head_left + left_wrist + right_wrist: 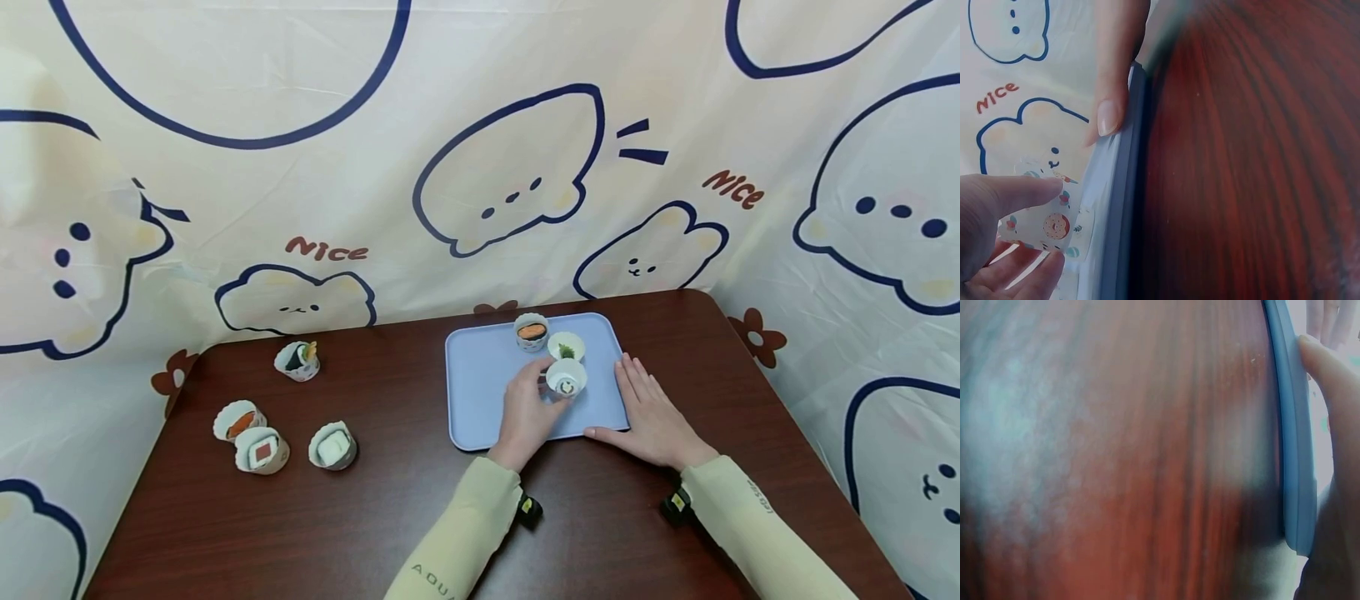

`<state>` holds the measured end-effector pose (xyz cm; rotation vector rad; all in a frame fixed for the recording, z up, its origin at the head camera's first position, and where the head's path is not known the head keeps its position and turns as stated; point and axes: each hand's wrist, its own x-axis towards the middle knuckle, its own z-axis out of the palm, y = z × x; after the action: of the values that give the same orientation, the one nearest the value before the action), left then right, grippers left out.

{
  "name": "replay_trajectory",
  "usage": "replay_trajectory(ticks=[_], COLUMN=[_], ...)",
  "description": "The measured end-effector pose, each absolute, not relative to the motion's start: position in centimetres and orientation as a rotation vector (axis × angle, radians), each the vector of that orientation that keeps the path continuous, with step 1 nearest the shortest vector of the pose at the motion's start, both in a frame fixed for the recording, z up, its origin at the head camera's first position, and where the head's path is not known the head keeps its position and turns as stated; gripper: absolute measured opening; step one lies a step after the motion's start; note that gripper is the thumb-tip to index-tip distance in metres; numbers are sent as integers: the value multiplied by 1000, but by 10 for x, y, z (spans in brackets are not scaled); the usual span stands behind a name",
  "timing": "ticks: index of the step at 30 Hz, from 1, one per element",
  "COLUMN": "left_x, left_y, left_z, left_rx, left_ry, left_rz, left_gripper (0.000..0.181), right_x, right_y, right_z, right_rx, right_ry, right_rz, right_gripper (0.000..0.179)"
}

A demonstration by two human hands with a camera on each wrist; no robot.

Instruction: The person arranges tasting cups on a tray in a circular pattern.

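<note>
The left hand (527,408) pinches a cup (566,378) on or just above the blue tray (480,375) (I cannot tell which); the right hand (651,421), straight-fingered, touches the tray's near right corner; two more cups (532,332) stand behind; dark table (360,533) stretches between the tray and four cups (332,446) leftward; patterned cloth (375,200) rises past the back edge.
</note>
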<state>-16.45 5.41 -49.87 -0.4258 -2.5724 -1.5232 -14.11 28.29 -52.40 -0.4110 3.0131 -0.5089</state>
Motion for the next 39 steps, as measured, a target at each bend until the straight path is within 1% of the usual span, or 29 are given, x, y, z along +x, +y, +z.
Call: replay_trajectory(ticks=[12,20,27,39], left_x=[-166,-166,-168,-173], left_y=[65,74,78,80], left_z=[-500,-504,-506,-502], left_rx=[-480,-498,-515,-498], left_ry=[-2641,-2666,-2700,-2718], left_rz=[-1507,-1517,-1514,-1464], left_gripper=[58,58,59,57], right_x=[-142,-141,-142,-143], right_y=[284,283,285,286], right_z=[-526,-525,-527,-529], right_rx=[-443,-397,-414,-422], right_ry=[3037,3000,3008,3002], right_rz=[-515,-510,-494,-503], right_gripper=[122,123,123,124])
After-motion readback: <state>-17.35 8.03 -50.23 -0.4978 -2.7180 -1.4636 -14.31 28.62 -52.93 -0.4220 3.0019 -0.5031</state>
